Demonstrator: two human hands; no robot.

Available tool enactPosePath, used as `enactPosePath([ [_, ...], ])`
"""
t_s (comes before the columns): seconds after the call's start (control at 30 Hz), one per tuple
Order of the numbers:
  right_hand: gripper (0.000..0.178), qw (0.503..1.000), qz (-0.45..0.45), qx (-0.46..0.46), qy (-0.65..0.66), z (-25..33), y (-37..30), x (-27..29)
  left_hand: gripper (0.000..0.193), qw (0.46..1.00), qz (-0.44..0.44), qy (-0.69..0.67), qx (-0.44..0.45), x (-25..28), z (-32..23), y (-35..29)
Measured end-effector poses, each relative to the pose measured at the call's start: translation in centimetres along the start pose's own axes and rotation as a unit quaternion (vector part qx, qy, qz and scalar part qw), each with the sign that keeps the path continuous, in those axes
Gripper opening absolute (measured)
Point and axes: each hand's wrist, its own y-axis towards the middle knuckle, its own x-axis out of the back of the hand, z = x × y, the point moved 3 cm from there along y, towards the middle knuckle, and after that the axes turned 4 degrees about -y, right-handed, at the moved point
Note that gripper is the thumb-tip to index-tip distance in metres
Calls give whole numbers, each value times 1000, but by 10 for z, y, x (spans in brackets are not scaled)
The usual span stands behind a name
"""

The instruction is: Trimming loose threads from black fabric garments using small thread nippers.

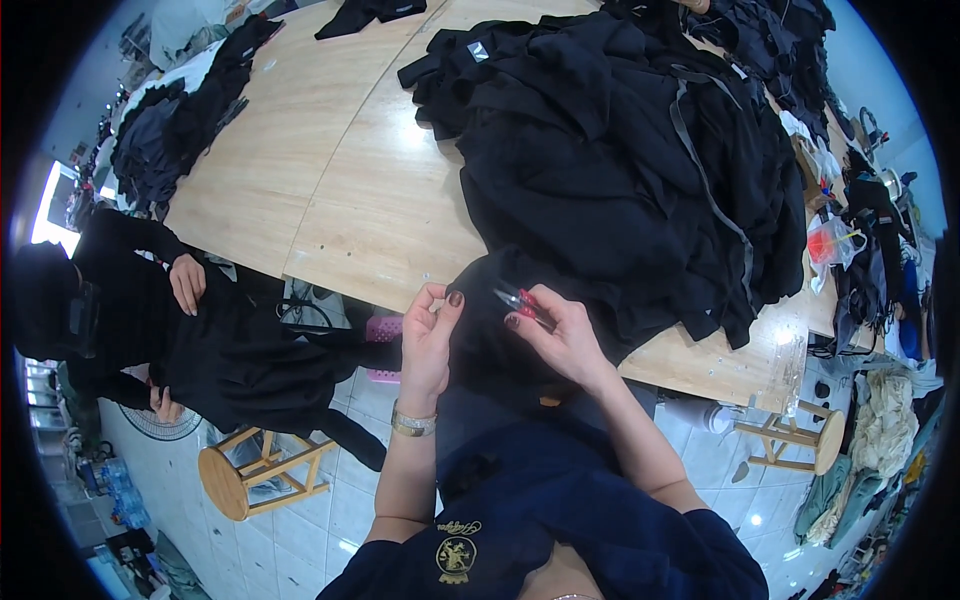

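Note:
My right hand point(562, 335) is closed around small thread snips point(524, 303) with red grips, their metal tips pointing up and left toward my left hand. Beside them, my left hand point(430, 345) is closed, thumb against fingers, at the left edge of a black garment point(495, 350). The garment hangs over the near table edge toward my lap and runs up toward a large heap of black garments point(600, 190). Whether a loose thread lies between my left fingertips is too small to see.
The heap covers the right part of a pale wooden table point(370, 200). More dark clothes point(165, 140) lie at its far left. A co-worker point(130, 300) in black handles a black garment point(270, 370) at left. Wooden stools point(240, 480) stand on the tiled floor; a pink basket point(383, 335) is under the table.

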Motion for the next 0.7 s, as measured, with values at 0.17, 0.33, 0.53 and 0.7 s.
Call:
enactPosePath([
  [0.17, 33, 983, 51, 66, -162, 15, 2, 15, 11, 1000, 15, -14, 15, 1, 0, 5],
  [0.33, 36, 972, 95, 72, -203, 22, 5, 22, 10, 998, 46, -29, 39, 1, -5, 8],
  [0.53, 36, 963, 130, 86, -219, 27, 6, 24, 10, 993, 102, -17, 60, 7, -5, 13],
  [0.7, 35, 958, 146, 111, -219, 29, 8, 26, 11, 990, 126, -17, 69, 4, -5, 17],
])
